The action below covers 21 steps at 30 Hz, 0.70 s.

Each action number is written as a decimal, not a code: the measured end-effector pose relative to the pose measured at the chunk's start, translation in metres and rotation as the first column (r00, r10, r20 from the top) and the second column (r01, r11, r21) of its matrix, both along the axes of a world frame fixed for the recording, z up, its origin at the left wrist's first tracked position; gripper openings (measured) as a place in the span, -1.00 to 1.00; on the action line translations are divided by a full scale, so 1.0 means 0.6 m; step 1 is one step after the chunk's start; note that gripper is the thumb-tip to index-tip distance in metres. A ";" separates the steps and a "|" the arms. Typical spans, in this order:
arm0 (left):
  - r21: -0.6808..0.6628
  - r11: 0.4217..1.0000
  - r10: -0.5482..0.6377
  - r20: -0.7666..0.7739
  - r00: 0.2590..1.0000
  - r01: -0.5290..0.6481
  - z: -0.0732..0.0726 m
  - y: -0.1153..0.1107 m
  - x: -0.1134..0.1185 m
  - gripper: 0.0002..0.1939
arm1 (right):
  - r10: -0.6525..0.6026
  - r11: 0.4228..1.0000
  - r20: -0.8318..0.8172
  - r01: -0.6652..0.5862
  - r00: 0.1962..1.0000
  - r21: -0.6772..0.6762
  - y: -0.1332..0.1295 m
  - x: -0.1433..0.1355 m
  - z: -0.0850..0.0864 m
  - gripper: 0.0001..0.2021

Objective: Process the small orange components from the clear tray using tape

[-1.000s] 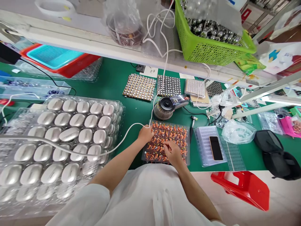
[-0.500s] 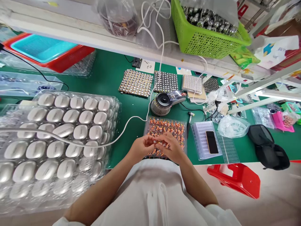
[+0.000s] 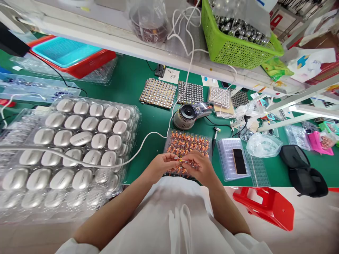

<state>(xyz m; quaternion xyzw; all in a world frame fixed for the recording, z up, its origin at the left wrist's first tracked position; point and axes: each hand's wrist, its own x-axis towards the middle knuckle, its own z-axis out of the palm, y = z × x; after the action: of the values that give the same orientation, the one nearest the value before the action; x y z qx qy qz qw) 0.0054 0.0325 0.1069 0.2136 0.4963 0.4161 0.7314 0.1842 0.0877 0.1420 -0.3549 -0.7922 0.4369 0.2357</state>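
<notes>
Left hand: fingertips pinched on a small part with a yellow bit. Right hand: fingertips closed on the same part from the other side. Part sits between the two hands, above the near half of a clear tray.

Progress: one part in work, looks mid-handling, neither hand has let go. Beyond the fingers, the tray's far rows are well filled with orange pieces. Near rows are partly hidden by the hands, so can't tell if any slot is vacant. Can't tell finished pieces from unfinished ones either; too small. No count possible.

Around: round grey device on the worktop, beyond both hands, untouched. Small hammer-like tool beyond and right of the right hand, also untouched. Silver oval cases well left of the left hand, in their own trays. Phone right of the right hand.
</notes>
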 end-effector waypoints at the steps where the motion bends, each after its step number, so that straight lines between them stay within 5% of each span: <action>1: -0.008 1.000 -0.009 0.014 1.000 0.009 0.002 0.000 0.000 -0.72 | 0.041 0.998 0.001 -0.041 0.999 0.042 -0.002 0.002 0.003 -0.88; 5: -0.035 0.999 -0.012 0.047 0.999 0.014 0.003 0.001 -0.001 -0.72 | 0.040 0.997 0.015 -0.041 0.999 0.068 -0.010 -0.001 0.001 -0.87; 9: -0.028 0.999 0.030 0.089 0.996 -0.028 0.001 0.002 0.003 -0.70 | -0.157 0.981 -0.036 0.152 0.987 -0.123 -0.019 -0.010 -0.016 -0.87; 12: 0.024 0.996 0.083 0.079 0.993 -0.085 0.001 -0.001 0.012 -0.70 | -0.342 0.869 -0.143 0.255 0.929 -0.424 -0.027 -0.019 -0.032 -0.84; 17: 0.216 0.972 0.114 -0.092 0.989 -0.092 0.001 -0.010 0.028 -0.77 | -0.554 0.584 -0.304 0.101 0.775 -0.805 -0.034 -0.037 -0.053 -0.84; 21: 0.352 0.932 0.044 -0.346 0.937 0.086 0.012 -0.014 0.011 -0.79 | -0.567 0.550 -0.288 0.095 0.771 -0.830 -0.030 -0.034 -0.053 -0.81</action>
<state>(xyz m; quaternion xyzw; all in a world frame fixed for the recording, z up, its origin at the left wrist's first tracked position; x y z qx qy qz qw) 0.0119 0.0242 0.1142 0.4201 0.5303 0.4479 0.5845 0.1641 0.0700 0.1100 -0.4356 -0.3396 0.7576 0.3478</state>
